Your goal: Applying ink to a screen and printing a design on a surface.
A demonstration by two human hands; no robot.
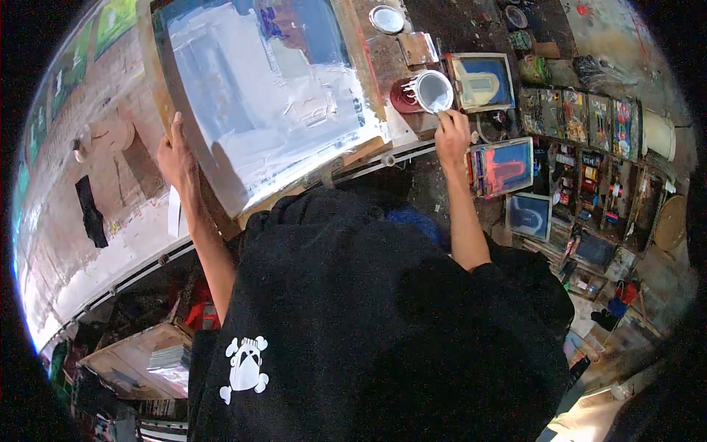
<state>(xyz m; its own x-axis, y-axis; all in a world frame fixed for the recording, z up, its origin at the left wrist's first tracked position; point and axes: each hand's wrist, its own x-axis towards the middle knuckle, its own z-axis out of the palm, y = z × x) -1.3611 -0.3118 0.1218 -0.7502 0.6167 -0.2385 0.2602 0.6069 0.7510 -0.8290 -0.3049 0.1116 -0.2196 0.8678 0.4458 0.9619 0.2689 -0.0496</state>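
A large silk-screen frame with a wooden border and blue-grey mesh lies tilted before me, thick white ink smeared along its near and right sides. My left hand grips the frame's left wooden edge, one finger laid along it. To the right of the screen, my right hand is closed at the near rim of an open ink can. What its fingers pinch there, perhaps a small tool or the rim itself, is too small to make out. White drips run down the can's dark red side.
A round lid with white on it lies beyond the can. Smaller framed screens stand at the right, near racks of tins and tools. On the pale table at left lies a black strip.
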